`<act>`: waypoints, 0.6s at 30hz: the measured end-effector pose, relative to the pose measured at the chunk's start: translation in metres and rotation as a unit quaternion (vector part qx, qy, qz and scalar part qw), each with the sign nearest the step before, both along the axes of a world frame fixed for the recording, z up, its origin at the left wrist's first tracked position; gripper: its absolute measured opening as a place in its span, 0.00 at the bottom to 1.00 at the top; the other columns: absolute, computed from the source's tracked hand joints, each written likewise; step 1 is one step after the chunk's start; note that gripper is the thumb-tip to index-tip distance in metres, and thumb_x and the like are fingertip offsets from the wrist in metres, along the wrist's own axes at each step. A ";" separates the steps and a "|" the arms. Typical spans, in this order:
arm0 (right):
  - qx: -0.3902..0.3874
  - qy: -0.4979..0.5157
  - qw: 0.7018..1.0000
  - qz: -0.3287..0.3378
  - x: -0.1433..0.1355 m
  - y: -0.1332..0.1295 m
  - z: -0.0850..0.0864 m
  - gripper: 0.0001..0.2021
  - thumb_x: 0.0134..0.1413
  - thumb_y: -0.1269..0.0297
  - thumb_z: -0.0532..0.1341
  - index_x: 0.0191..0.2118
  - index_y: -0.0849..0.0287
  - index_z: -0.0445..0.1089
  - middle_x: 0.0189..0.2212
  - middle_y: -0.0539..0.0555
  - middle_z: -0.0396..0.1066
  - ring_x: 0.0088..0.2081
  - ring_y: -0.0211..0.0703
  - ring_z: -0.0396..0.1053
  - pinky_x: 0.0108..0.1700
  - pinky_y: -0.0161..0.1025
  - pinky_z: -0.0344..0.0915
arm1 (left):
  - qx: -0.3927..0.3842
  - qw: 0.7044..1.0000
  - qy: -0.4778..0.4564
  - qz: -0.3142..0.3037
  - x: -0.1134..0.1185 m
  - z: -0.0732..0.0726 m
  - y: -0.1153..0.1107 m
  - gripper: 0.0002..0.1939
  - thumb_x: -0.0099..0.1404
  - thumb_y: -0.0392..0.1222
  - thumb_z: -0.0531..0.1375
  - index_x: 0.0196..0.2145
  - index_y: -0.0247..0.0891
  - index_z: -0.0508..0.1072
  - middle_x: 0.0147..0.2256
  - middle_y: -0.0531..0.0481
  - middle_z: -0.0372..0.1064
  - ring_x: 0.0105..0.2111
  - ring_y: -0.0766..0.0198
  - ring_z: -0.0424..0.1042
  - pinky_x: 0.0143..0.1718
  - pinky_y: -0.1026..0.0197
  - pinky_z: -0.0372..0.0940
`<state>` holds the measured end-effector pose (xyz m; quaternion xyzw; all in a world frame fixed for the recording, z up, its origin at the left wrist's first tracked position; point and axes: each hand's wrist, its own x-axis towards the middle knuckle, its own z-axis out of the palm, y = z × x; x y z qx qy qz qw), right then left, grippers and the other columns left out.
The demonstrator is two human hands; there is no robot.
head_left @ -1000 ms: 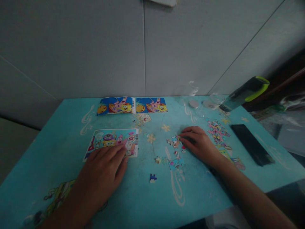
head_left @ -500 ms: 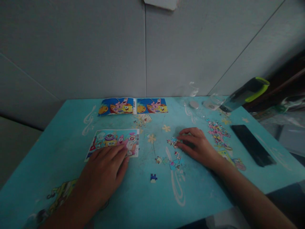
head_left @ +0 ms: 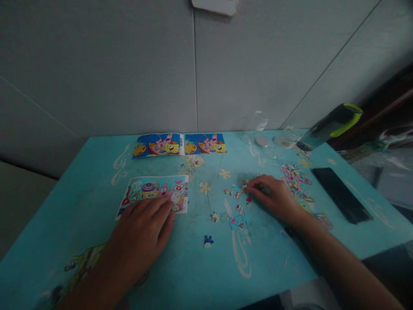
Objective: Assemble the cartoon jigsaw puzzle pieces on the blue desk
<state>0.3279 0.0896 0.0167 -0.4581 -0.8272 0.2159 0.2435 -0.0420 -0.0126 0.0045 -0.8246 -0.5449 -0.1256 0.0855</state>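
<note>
Left hand [head_left: 145, 224] is lying palm down over the near part of the picture card [head_left: 180, 193], fingers loosely extended and close together, thumb a little apart; it is gripping nothing. The card is lying left of the middle of the table [head_left: 180, 267], its barcode strip facing the right edge.

Right hand [head_left: 274, 196] is hovering or resting right of the middle, thumb and fingertips drawn narrow at the small puzzle pieces [head_left: 237, 194]. Cannot tell whether a piece is being pinched. More of these pieces are lying just nearer the near edge.

A lone blue-and-white piece [head_left: 208, 241] is lying apart, between the forearms, toward the near edge. A denser piece pile [head_left: 295, 178] is spreading beyond the right hand, toward the right edge, with a black flat object [head_left: 342, 196] lying beside it.

Two blue picture cards [head_left: 158, 144] are sitting along the far edge. Near the far right corner, a dark bottle [head_left: 329, 125] with a yellow-green rim is leaning.
</note>
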 end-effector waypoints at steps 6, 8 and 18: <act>-0.007 0.009 1.000 -0.007 0.005 -0.001 0.003 0.07 0.67 0.60 0.60 0.43 0.53 0.75 0.39 0.54 0.76 0.40 0.45 0.73 0.43 0.43 0.70 | 0.000 1.000 0.001 0.002 0.001 0.001 0.001 0.16 0.74 0.43 0.52 0.51 0.35 0.75 0.53 0.42 0.74 0.50 0.47 0.72 0.53 0.40 0.64; 0.000 0.006 1.000 0.010 0.004 -0.001 0.003 0.07 0.68 0.60 0.60 0.44 0.53 0.75 0.39 0.55 0.76 0.40 0.45 0.73 0.44 0.44 0.70 | 0.003 1.000 0.006 0.001 0.002 0.002 0.001 0.17 0.74 0.43 0.52 0.51 0.35 0.76 0.52 0.42 0.74 0.50 0.46 0.72 0.52 0.40 0.64; 0.011 -0.004 0.998 0.063 0.003 -0.001 0.007 0.07 0.69 0.62 0.58 0.45 0.53 0.74 0.40 0.54 0.77 0.41 0.45 0.73 0.46 0.44 0.69 | -0.004 1.000 0.014 -0.004 0.004 0.007 0.001 0.17 0.74 0.42 0.52 0.51 0.33 0.76 0.52 0.40 0.74 0.50 0.46 0.72 0.52 0.39 0.65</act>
